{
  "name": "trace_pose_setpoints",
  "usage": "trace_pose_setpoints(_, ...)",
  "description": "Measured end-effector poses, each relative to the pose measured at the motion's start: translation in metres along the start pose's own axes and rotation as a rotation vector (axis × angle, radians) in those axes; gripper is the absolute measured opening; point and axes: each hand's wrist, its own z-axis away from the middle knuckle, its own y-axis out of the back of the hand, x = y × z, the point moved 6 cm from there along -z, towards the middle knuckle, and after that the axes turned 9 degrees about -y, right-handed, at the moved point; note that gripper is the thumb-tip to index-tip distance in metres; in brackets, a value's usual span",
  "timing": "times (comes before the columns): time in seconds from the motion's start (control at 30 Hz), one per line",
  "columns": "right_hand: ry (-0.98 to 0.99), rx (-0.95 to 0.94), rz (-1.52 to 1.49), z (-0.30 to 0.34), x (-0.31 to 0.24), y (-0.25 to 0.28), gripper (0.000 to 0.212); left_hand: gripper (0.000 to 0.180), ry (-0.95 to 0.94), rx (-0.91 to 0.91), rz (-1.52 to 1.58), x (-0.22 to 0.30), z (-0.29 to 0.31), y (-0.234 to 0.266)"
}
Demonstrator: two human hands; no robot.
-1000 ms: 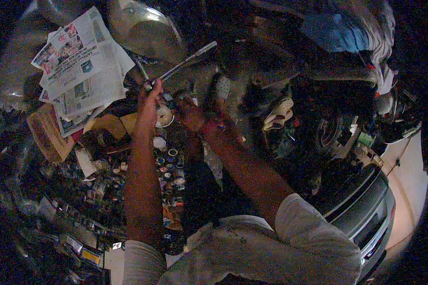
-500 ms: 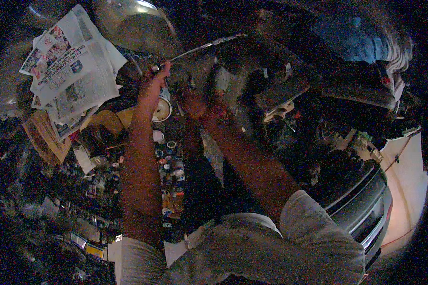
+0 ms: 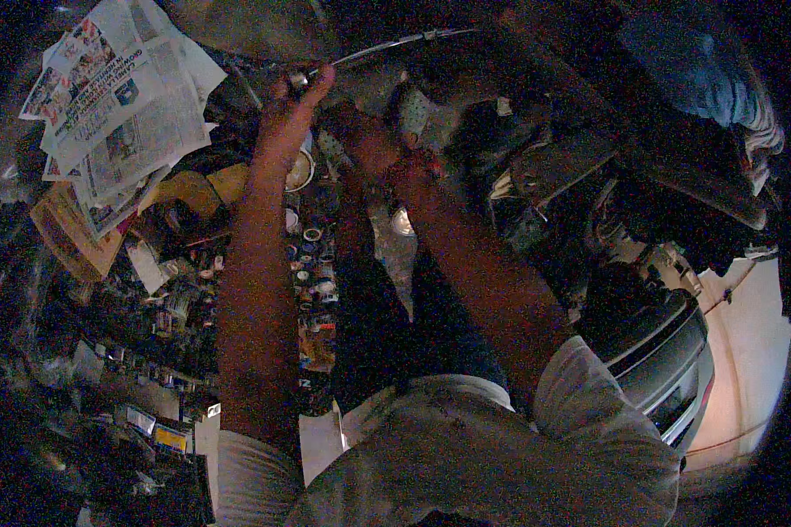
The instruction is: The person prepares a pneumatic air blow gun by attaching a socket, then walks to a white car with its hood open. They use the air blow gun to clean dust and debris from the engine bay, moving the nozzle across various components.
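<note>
My left hand [image 3: 292, 110] is raised at the upper middle, fingers closed around a small shiny metal piece [image 3: 299, 80]. From beside its fingertips a long, thin, shiny line [image 3: 395, 45] curves away to the right; whether it is a rod or a hose I cannot tell. My right hand [image 3: 380, 147] is lower and to the right, its fingers curled in deep shade. What it holds, if anything, is hidden. Just right of my left wrist stands an open round can [image 3: 301, 171] with a pale rim.
Newspaper sheets [image 3: 127, 114] lie at the upper left, above cardboard [image 3: 75, 233]. Several small jars and cans [image 3: 312, 272] crowd the ground between my arms. A large rounded panel [image 3: 255, 31] is at the top. Blue cloth [image 3: 690, 66] is upper right; a dark car [image 3: 668, 373] stands lower right.
Both hands are higher in the picture, and the surroundings have shifted up as well. The thin shiny line looks more curved. A bright spot now shows beside my right forearm.
</note>
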Motion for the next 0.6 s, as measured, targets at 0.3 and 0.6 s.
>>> trace_pose_setpoints(0.3,0.033,-0.016,0.039,-0.032,-0.025,0.018,0.043,0.070,-0.276,-0.024,-0.215,0.002,-0.040,-0.007)
trace_pose_setpoints(0.6,-0.011,0.007,0.092,-0.020,-0.022,-0.002,0.045,0.076,-0.033,0.023,-0.026,-0.003,-0.013,-0.007)
